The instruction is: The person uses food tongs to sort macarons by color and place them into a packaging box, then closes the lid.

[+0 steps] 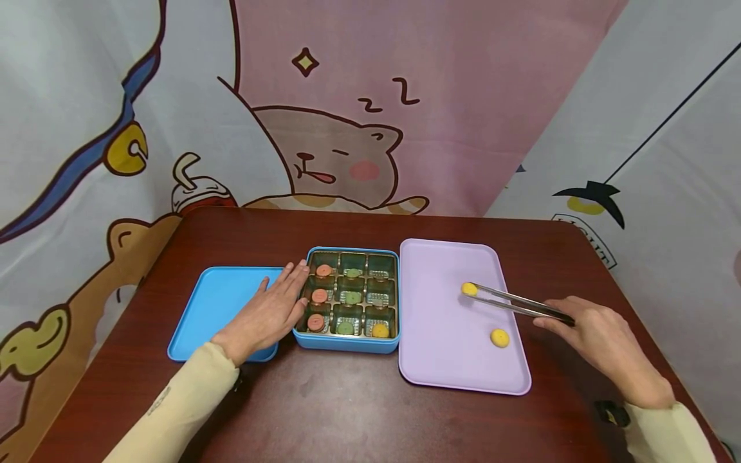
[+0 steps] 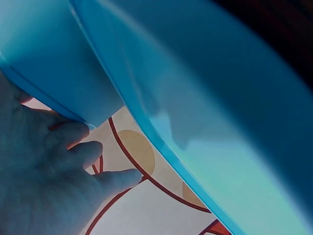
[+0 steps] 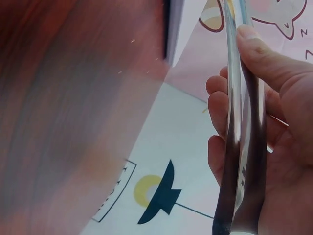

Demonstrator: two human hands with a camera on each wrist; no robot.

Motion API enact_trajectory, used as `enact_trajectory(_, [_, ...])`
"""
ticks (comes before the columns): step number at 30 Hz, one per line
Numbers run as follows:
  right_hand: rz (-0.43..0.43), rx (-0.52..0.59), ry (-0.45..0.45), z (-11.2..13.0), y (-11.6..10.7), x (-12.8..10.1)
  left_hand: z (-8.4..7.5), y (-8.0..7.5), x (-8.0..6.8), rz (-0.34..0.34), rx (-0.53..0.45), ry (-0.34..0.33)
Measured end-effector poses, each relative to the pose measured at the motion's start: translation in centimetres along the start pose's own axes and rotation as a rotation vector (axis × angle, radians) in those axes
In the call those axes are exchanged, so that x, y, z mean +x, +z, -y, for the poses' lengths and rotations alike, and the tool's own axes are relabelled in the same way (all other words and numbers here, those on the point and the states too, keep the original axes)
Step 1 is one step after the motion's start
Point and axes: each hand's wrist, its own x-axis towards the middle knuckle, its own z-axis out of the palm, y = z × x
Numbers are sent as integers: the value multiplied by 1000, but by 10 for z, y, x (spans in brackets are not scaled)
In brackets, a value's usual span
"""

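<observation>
— What's in hand? 
— The right hand [image 1: 602, 344] pinches metal tongs [image 1: 515, 302] around a yellow sweet [image 1: 469, 289] on the lilac tray [image 1: 440, 360].
— And next, probably? 
— Carrying it into the blue compartment box [image 1: 347, 341], which the flat, spread left hand [image 1: 272, 312] steadies.

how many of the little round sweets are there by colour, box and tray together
orange sweets: 3, left column of the box
green sweets: 3, middle column of the box
yellow sweets: 3, one in the box, two on the purple tray, one of them at the tongs tips
total: 9
</observation>
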Motion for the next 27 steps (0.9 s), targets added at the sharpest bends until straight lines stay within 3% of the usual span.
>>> enact_trajectory(27, [-125,60,-141,34,-4,11,-1,0,0,-10,5,2])
